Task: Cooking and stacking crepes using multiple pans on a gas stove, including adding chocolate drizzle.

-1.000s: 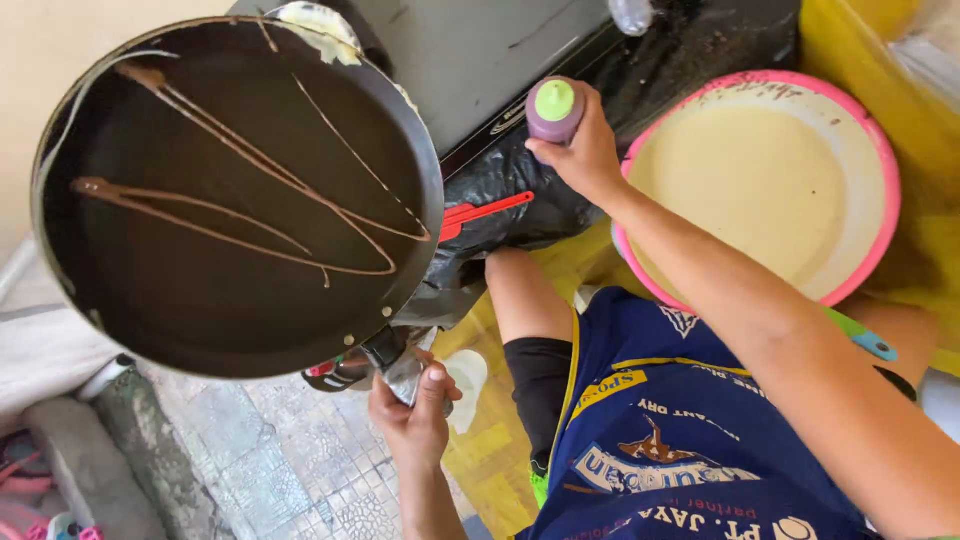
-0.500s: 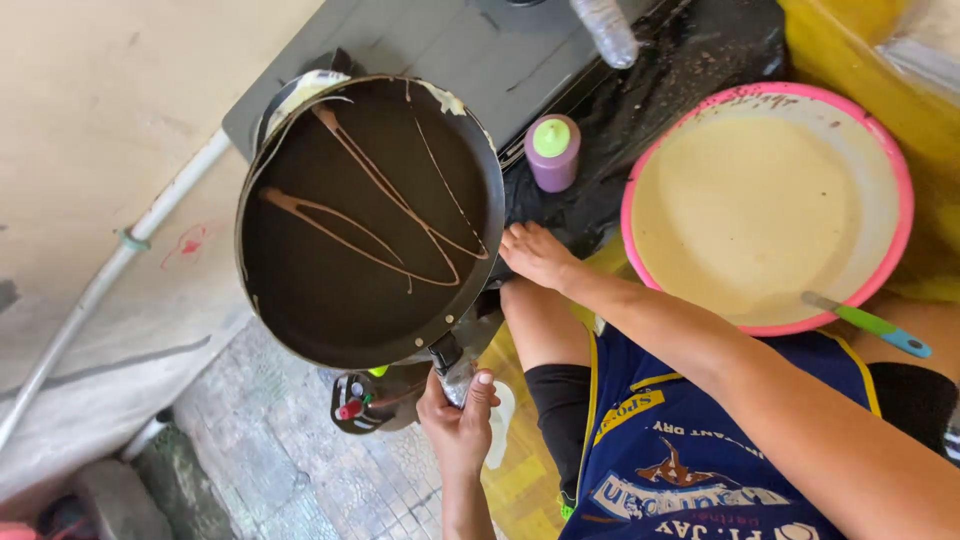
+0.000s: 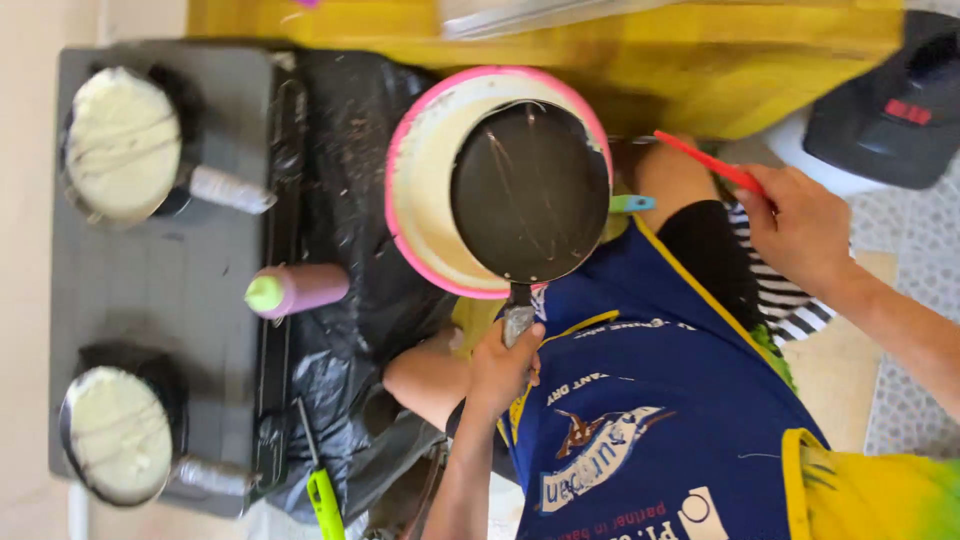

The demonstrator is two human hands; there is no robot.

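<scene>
We saw no package or sign, only a small squeeze bottle (image 3: 298, 289), pink with a green cap, lying on its side at the edge of the grey stove (image 3: 160, 300) beside crumpled black plastic (image 3: 350, 240). Our left hand (image 3: 503, 362) was clamped around the handle of a dark pan (image 3: 530, 190), which we held tilted over a pink-rimmed bowl (image 3: 415, 190). The pan's inner face showed only thin streaks. The bowl held pale batter, and the pan covered much of its opening. A green and blue handle (image 3: 632, 203) stuck out just past the pan's rim; we could not tell what it belonged to. Our right hand (image 3: 800, 230) was closed on a thin red stick (image 3: 712, 165), well apart from the pan and above our knee. On the stove stood two more small pans (image 3: 125, 140), each filled with a pale round layer of batter, one at each end, their foil-wrapped handles pointing towards us. A green lighter (image 3: 323, 495) lay near the closer pan. The yellow tabletop (image 3: 560, 40) lay beyond the bowl.
</scene>
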